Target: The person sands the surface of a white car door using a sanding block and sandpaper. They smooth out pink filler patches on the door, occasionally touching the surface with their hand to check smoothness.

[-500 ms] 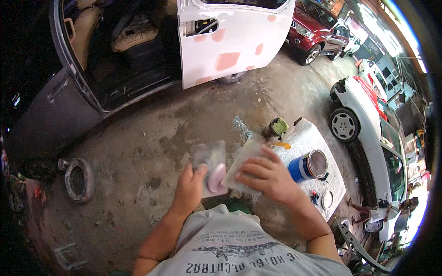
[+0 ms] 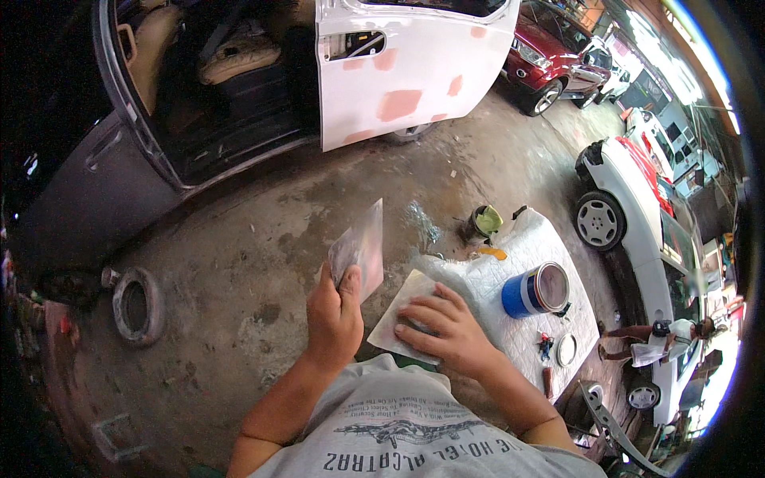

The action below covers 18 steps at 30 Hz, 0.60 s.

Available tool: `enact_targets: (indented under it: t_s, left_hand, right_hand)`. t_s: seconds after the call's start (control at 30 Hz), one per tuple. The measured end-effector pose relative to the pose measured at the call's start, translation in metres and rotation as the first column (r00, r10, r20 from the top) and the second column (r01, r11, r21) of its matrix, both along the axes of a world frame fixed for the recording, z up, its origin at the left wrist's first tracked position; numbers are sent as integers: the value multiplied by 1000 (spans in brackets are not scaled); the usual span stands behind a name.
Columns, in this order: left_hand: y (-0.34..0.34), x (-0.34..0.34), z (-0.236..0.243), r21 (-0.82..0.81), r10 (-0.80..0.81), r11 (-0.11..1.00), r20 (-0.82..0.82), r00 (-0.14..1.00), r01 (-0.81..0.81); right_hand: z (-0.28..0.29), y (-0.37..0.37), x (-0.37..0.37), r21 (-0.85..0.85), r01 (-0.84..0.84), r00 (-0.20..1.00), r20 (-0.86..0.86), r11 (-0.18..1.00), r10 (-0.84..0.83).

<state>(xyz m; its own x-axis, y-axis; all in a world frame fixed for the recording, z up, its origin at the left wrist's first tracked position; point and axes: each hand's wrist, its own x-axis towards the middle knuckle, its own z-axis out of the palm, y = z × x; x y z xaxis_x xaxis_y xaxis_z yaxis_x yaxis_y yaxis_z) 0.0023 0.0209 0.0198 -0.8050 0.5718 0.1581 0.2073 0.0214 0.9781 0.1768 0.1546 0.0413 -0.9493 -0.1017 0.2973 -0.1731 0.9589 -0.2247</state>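
Observation:
Between the thumb and fingers of my left hand (image 2: 336, 311) is a thin greyish putty board (image 2: 362, 248), tilted up on its edge, with a pinkish tint across its face. To the right, my right hand (image 2: 446, 331) has its fingers laid along a flat off-white putty spreader (image 2: 388, 325) and grips it. The two plates are apart, in front of my shirt. Any lump of pink putty is out of sight at this angle.
Ahead, a white car door (image 2: 430, 76) with pink patches stands open. A blue can (image 2: 522, 295) and a round lid (image 2: 566, 349) rest on a white-covered surface (image 2: 570, 279) at right. A tyre (image 2: 137, 307) lies left; a person (image 2: 681, 334) walks far right beside a white car (image 2: 637, 183).
My left hand has turned the board upright, and the pink putty lump on it no longer shows. My right hand and its spreader have moved lower, away from the board.

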Motion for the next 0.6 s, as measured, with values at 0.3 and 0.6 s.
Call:
enact_targets:
  t_s: [0.3, 0.6]
  left_hand:
    - [0, 14, -23, 322, -214, 928, 871, 442, -186]
    - [-16, 15, -14, 282, -119, 954, 662, 740, -100]
  right_hand:
    - [-55, 10, -3, -290, 175, 975, -85, 941, -207]
    - [4, 17, 1, 139, 92, 994, -78, 986, -81]
